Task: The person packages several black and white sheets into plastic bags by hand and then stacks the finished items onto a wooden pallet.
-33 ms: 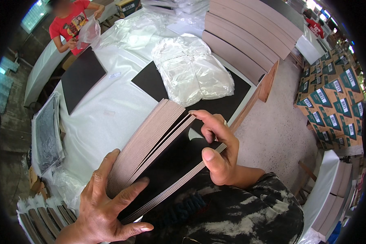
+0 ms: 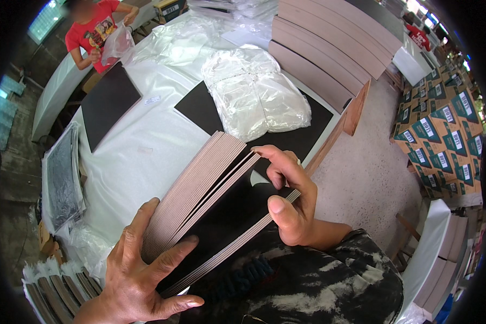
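Note:
A thick stack of thin boards [image 2: 191, 189], with black faces and grey-brown edges, stands on edge in front of me, fanned apart. My left hand [image 2: 132, 270] holds its lower left end: some fingers lie along the outer side, one presses on a black face, and the thumb reaches below. At the other end my right hand [image 2: 294, 202] has its thumb on a thinner group of boards [image 2: 227, 251], parted from the rest. One fingertip touches the top corner of a board at the gap. A dark patterned shirt is close below the boards.
On the white-covered table [image 2: 119, 178] lie a tied bundle of clear plastic bags [image 2: 256, 97] and black boards [image 2: 110, 105]. Tall board stacks [image 2: 324, 51] stand at the back right. Patterned cartons [image 2: 437, 135] are piled farther right. A person in red [image 2: 100, 35] handles plastic across the table.

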{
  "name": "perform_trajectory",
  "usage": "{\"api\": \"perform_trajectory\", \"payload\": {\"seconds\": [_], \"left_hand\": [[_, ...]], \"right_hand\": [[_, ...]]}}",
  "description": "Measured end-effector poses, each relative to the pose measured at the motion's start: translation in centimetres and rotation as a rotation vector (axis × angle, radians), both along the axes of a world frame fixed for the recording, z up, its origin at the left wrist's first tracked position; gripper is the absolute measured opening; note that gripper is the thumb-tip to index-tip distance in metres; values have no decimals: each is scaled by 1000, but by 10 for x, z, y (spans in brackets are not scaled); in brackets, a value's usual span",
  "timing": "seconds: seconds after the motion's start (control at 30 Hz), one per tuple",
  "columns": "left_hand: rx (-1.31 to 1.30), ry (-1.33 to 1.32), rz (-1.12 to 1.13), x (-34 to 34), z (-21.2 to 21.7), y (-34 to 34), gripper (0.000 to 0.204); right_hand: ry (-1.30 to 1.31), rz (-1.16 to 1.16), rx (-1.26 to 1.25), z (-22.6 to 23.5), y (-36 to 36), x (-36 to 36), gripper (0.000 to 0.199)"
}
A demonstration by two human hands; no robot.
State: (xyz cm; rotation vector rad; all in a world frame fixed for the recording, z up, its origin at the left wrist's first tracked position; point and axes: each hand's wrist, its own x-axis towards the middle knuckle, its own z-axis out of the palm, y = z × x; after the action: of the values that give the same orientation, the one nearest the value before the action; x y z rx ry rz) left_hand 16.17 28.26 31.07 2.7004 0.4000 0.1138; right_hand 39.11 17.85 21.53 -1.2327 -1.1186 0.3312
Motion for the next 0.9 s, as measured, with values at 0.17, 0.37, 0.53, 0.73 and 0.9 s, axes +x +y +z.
{"api": "perform_trajectory", "payload": {"seconds": [0.17, 0.37, 0.53, 0.73, 0.9], "left_hand": [[15, 1, -15, -1, 0, 1, 72], [-33, 1, 11, -1, 3, 1, 81], [-8, -1, 18, 2, 4, -1, 86], [-2, 43, 3, 1, 6, 0, 85], [-5, 26, 7, 0, 2, 1, 84]], "right_hand": [[-44, -11, 23, -2, 2, 1, 46], [228, 92, 175, -10, 9, -12, 52], [106, 111, 47, 7, 9, -4, 59], [-38, 94, 67, -1, 10, 2, 52], [36, 25, 37, 1, 9, -4, 57]]}}
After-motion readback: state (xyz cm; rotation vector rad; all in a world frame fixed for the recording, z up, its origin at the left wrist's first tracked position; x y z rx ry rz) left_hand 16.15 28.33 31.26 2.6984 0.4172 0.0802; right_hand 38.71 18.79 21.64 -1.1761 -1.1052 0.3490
